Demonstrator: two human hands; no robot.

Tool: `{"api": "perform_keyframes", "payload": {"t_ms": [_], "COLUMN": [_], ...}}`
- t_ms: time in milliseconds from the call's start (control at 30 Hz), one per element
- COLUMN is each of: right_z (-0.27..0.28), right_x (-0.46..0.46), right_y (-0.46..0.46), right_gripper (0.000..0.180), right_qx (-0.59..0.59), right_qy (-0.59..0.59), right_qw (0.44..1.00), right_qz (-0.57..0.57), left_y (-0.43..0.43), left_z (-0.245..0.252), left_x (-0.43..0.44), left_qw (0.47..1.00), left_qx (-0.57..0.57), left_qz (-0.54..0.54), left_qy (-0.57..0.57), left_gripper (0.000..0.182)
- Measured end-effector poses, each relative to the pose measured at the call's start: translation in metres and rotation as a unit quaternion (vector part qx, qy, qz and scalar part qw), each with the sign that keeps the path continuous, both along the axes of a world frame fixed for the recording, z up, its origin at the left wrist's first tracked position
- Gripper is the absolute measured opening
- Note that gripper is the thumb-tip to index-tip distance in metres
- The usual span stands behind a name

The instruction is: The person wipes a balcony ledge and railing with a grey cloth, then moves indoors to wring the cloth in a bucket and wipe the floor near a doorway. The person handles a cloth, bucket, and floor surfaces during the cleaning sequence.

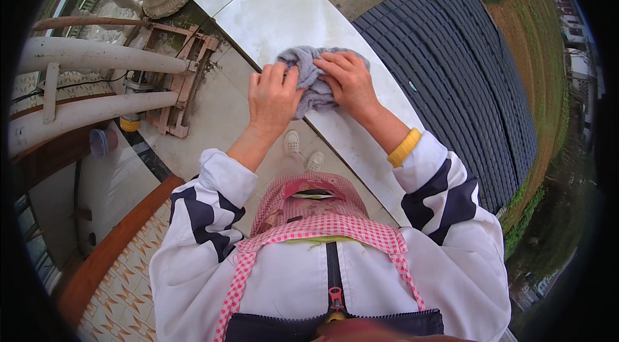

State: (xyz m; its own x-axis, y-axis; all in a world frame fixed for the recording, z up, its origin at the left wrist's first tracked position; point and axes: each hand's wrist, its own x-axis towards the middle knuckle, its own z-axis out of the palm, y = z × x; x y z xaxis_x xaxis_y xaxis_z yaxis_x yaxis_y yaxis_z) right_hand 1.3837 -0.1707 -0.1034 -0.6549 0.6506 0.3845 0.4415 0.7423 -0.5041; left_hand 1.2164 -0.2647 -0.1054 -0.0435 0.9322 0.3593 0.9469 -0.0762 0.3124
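A bunched grey cloth [314, 93] lies on a white stone-topped ledge [285, 18] in front of me. My left hand [274, 95] grips the cloth's left side, fingers curled into it near the ledge's inner edge. At the cloth's right part, my right hand [349, 82] rests with bent fingers pressed into the folds. Part of the cloth is hidden under both hands. A yellow band circles my right wrist. I wear a white and dark jacket and a pink checked apron [329, 228].
Beyond the ledge, lower down, is a dark tiled roof [449, 71]. At the left stand thick pale pipes [101, 54], a pinkish metal frame [186, 85], a column base [165, 1] and a small bucket [99, 143]. My shoes [315, 161] stand on the tiled floor beside the ledge.
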Motion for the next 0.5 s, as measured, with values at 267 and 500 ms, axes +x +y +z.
{"api": "perform_keyframes", "payload": {"t_ms": [267, 500], "right_z": [-0.009, -0.006], "right_x": [-0.132, -0.01], "right_y": [0.115, 0.074], "right_gripper": [0.025, 0.027], "right_qx": [-0.012, -0.018], "right_qy": [-0.066, -0.004], "right_qw": [0.998, 0.997], "right_qz": [0.014, 0.076], "left_y": [0.092, 0.044], "left_z": [-0.012, -0.01], "left_x": [-0.087, 0.023], "left_qw": [0.976, 0.989], "left_qx": [0.028, 0.039], "left_qz": [0.173, 0.125], "left_qy": [0.132, 0.074], "left_gripper": [0.027, 0.03]}}
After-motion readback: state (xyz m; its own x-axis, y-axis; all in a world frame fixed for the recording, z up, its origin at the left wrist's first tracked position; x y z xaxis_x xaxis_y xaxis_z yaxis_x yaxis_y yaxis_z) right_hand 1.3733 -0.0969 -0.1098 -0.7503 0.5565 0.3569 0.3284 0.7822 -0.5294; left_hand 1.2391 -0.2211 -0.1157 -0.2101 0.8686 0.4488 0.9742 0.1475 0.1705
